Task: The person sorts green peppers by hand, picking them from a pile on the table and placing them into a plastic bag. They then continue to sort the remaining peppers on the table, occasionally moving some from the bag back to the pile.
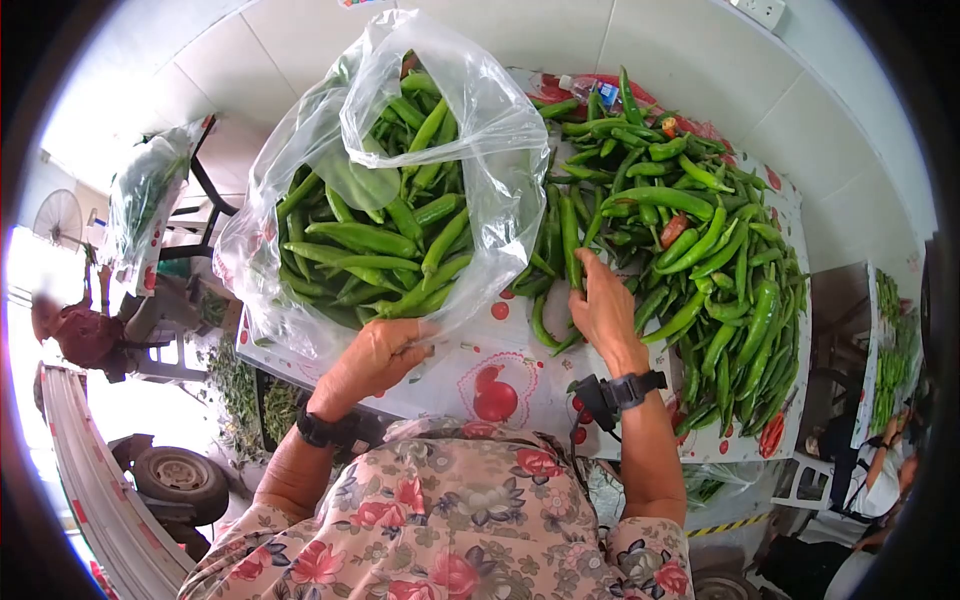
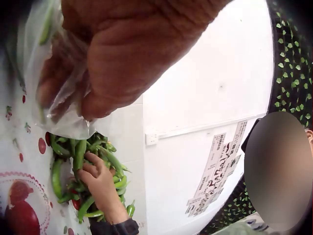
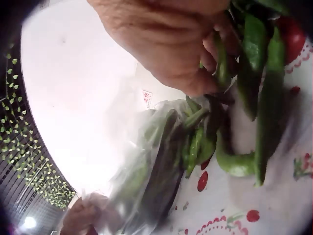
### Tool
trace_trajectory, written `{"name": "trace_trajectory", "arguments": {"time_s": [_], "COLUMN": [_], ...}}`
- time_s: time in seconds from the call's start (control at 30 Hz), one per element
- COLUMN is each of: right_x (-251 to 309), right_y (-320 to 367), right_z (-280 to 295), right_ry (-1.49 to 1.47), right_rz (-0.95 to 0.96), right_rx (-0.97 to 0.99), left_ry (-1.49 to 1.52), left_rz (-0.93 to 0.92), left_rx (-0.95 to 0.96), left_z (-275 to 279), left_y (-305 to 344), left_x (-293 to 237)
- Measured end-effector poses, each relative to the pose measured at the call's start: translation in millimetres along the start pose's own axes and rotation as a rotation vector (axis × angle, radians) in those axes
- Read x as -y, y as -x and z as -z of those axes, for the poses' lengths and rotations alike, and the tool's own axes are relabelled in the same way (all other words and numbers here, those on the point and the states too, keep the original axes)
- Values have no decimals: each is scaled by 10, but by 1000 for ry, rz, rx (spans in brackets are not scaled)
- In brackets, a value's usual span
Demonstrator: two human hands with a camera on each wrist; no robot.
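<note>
A clear plastic bag (image 1: 508, 185) full of long green chili peppers (image 1: 370, 240) stands on the left part of the table. My left hand (image 1: 372, 360) grips the near edge of the bag, its fingers curled in the film in the left wrist view. To the right lies a big loose heap of green peppers (image 1: 740, 300). At the left border of that heap, my right hand (image 1: 607, 315) pinches a green pepper (image 1: 570, 235) between thumb and fingers. Other loose peppers (image 3: 271, 107) lie on the cloth beside this hand in the right wrist view.
A white tablecloth (image 1: 440, 385) with red fruit prints covers the table. A tiled wall (image 1: 560, 35) rises behind it. Reddish net (image 1: 690, 118) and a small bottle (image 1: 580, 85) lie behind the heap. A wheeled vehicle (image 1: 175, 480) and a person (image 1: 90, 330) are at left.
</note>
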State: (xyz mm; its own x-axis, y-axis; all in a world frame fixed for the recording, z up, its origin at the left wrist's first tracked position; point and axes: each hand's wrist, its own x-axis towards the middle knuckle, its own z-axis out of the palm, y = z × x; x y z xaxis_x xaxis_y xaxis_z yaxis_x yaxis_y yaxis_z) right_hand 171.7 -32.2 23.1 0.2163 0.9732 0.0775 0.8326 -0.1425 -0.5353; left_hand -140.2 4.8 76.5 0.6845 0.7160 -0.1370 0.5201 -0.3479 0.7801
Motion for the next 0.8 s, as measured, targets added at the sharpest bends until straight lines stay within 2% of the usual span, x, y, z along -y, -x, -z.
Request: {"name": "trace_trajectory", "arguments": {"time_s": [0.07,0.17,0.23,0.37,0.63,0.73,0.8], "right_x": [17,7,87,131,99,167,64], "right_y": [60,153,230,197,-813,-1260,-1443], "right_z": [47,76,83,163,151,38,-161], "right_ry": [-21,-56,-96,-146,46,285,334], "right_rz": [0,74,124,149,210,86,94], "right_rx": [51,49,44,151,-25,88,81], "left_ry": [-9,-54,-54,-34,-26,-36,-34], "left_rz": [-4,-134,-78,-39,34,86,171], "left_rx": [9,-35,-13,14,-8,6,31], "left_z": [-3,-26,-16,-10,-27,-6,14], "left_y": [2,-15,-16,-29,-17,-20,-30], "left_x": [12,43,-2,-25,-85,-146,-178]}}
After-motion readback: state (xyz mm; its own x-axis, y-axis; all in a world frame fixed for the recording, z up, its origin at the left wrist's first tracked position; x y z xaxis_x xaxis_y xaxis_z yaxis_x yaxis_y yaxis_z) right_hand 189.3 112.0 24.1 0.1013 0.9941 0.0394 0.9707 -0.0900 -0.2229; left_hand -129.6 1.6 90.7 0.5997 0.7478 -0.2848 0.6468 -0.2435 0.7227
